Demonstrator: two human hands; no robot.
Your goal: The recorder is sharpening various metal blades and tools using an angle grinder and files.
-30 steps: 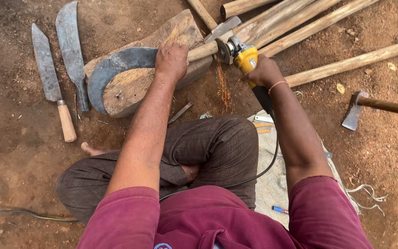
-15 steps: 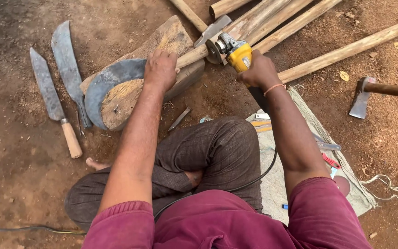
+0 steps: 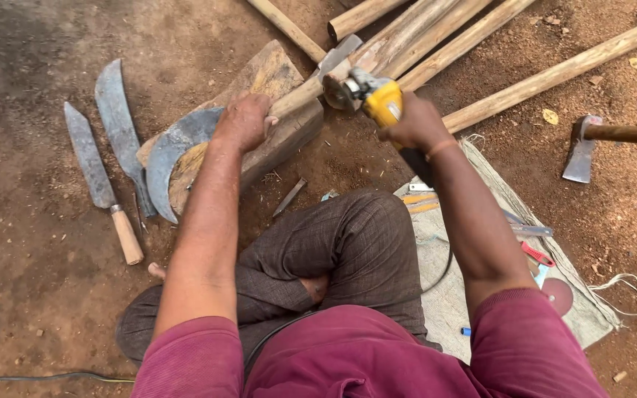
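Since a second ago I see my right hand (image 3: 416,125), still clenched on the yellow grinder (image 3: 369,96), has kept its disc at the axe head (image 3: 338,56), which my left hand (image 3: 245,121) pins by its handle (image 3: 300,94) on the log (image 3: 259,118), so grinding continues.

Your left hand (image 3: 245,121) rests on a wooden handle (image 3: 300,96) lying across the log block (image 3: 259,140) before your knees. Your right hand (image 3: 414,125) holds the grinder (image 3: 366,96) just right of it. Two knives (image 3: 105,162) lie left of the block, poles (image 3: 444,44) behind it, an axe (image 3: 591,144) far right, a cloth (image 3: 495,287) under your right arm.
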